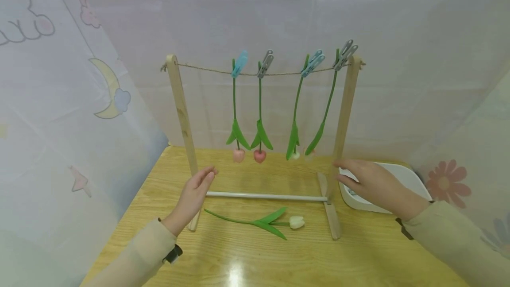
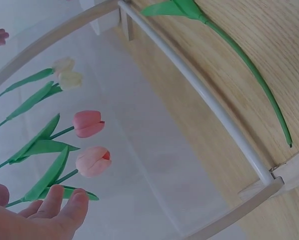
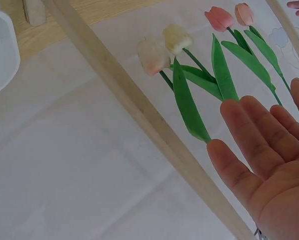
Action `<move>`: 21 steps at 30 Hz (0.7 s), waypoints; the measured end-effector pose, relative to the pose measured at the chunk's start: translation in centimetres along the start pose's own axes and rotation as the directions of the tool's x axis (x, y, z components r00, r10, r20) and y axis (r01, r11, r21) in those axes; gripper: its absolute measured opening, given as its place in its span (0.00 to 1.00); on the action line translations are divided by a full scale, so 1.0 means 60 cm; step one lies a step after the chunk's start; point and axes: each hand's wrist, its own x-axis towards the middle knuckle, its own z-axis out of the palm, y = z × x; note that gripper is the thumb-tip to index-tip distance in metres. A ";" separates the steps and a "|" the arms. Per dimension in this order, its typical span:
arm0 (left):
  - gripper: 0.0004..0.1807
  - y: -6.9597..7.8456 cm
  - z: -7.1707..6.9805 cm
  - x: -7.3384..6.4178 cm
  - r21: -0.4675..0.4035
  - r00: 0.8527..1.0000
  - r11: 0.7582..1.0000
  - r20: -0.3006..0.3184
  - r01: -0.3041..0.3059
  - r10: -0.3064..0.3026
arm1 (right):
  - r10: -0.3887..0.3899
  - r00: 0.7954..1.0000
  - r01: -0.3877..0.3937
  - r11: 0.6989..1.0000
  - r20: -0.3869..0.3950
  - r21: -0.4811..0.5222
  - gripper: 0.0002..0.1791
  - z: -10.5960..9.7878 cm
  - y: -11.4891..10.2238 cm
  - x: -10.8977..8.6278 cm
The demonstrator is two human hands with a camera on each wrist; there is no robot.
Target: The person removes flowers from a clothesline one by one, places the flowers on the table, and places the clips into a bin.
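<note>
Head view: open hands point(image 1: 279, 185) flank unlabelled wooden rack point(image 1: 181, 114)

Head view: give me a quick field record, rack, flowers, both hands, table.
rack: wooden frame with a string, standing on the table
hanging: four tulips, heads down, each clipped by a peg; pale pink tulip, darker pink tulip, two whitish ones to the right
loose: white tulip lying on the table in front of the rack
left hand: fingers straight, beside the left post, holding nothing
right hand: fingers straight, by the right post, above the white tray
</note>
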 end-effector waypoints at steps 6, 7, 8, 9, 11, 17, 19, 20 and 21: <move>0.25 0.003 0.001 0.003 0.002 1.000 1.000 0.002 -0.016 0.016 | 0.016 1.000 -0.017 0.999 0.014 0.028 0.18 -0.001 -0.011 0.007; 0.25 0.004 0.001 0.003 0.002 1.000 1.000 0.002 -0.019 0.019 | 0.015 1.000 -0.015 0.999 0.012 0.034 0.19 0.000 -0.013 0.009; 0.25 0.004 0.001 0.003 0.001 1.000 1.000 0.003 -0.023 0.023 | 0.015 1.000 -0.016 0.999 0.011 0.036 0.19 0.000 -0.014 0.009; 0.25 0.004 0.001 0.004 -0.001 1.000 1.000 0.003 -0.023 0.023 | 0.015 1.000 -0.016 0.999 0.009 0.040 0.19 0.000 -0.016 0.010; 0.25 0.005 0.001 0.004 -0.003 1.000 1.000 0.001 -0.025 0.025 | 0.014 1.000 -0.014 0.999 0.000 0.049 0.19 -0.001 -0.017 0.012; 0.25 0.009 0.002 0.010 -0.005 0.999 0.999 -0.022 -0.032 0.032 | -0.026 0.998 0.030 0.998 -0.061 0.062 0.21 0.001 -0.019 0.017; 0.25 0.010 0.002 0.012 -0.006 0.999 0.999 -0.030 -0.036 0.036 | -0.051 0.994 0.056 0.997 -0.092 0.061 0.21 0.001 -0.020 0.020; 0.25 0.011 0.003 0.012 -0.006 0.999 0.999 -0.032 -0.038 0.037 | -0.064 0.992 0.071 0.996 -0.108 0.058 0.22 0.002 -0.020 0.021; 0.25 0.012 0.003 0.013 -0.004 0.999 0.999 -0.033 -0.042 0.042 | -0.075 0.990 0.083 0.995 -0.123 0.059 0.22 0.002 -0.021 0.022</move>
